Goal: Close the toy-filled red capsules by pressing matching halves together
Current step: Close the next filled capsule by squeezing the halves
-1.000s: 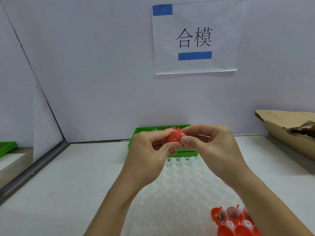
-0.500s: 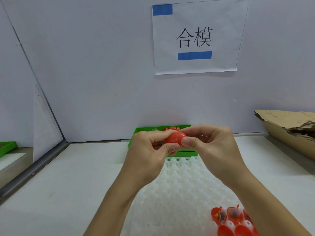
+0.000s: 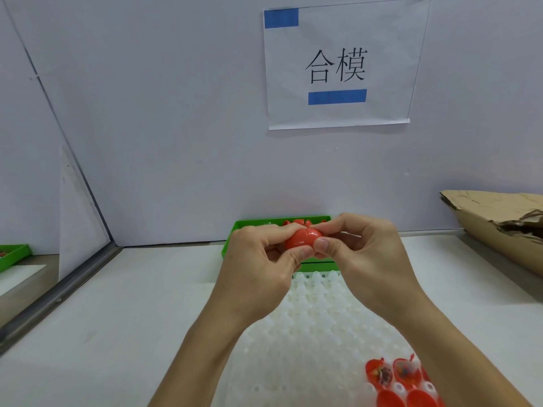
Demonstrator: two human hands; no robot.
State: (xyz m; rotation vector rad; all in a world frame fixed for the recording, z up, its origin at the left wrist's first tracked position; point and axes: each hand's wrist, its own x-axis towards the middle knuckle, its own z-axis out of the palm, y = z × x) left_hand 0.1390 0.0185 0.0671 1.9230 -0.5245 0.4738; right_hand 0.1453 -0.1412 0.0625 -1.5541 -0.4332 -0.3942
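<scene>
**Inspector:** White bench, pale partition behind with a paper sign taped up. Taking the white dimpled tray as the landmark, where is the work?

**Operator:** Above the tray's far end, held in the air. Both hands have the red capsule between them: the left hand pinches its left side with thumb and forefinger, and the right hand pinches its right side the same way.

**Inspector:** Anything different from a second ago?

**Operator:** Very little. The hands have hardly moved and the pinch is as tight as before. I judge the press is at or near its end, not just starting.

**Inspector:** How does the capsule look?

**Operator:** Glossy, rounded, with a seam line running down its middle. I see no open gap, though the fingers hide both ends, so I cannot say it has fully snapped shut.

**Inspector:** What else?

**Operator:** Open red halves with toys sit at the tray's near right corner. Just beyond the tray's far edge stands a green bin with more red pieces. Well right of the tray lies a cardboard box.
</scene>
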